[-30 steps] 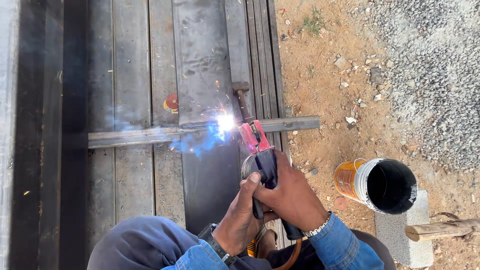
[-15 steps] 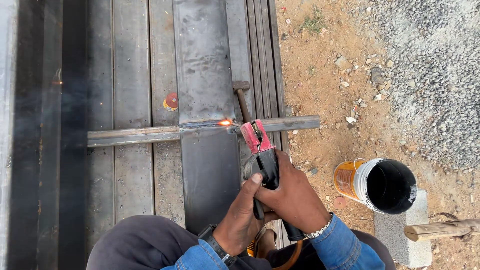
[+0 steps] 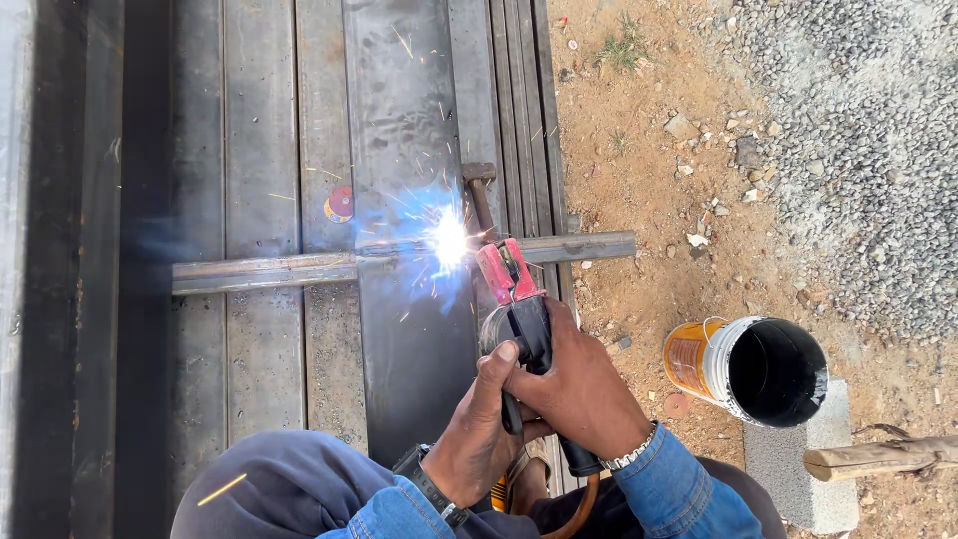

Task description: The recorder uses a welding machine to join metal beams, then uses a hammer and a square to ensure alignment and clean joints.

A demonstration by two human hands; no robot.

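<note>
**Both hands on the holder, arc burning at the crossbar**

Fingers [image 3: 499,361] of the left hand [image 3: 474,439] curl shut round the black grip of the electrode holder [image 3: 519,299]; the right hand [image 3: 579,389] wraps it too, nearer the red clamp. Its long axis runs up and slightly left, away from the hands. Just beyond, white sparks [image 3: 449,240] flare where the flat crossbar [image 3: 269,271] lies across long grey steel sections [image 3: 409,130]. Farther right, an orange bucket [image 3: 743,367] lies on dirt.

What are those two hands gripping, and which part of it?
Both hands hold a welding electrode holder by its dark handle, behind the red clamp head. The right hand wraps the handle; the left hand steadies it from below.
</note>
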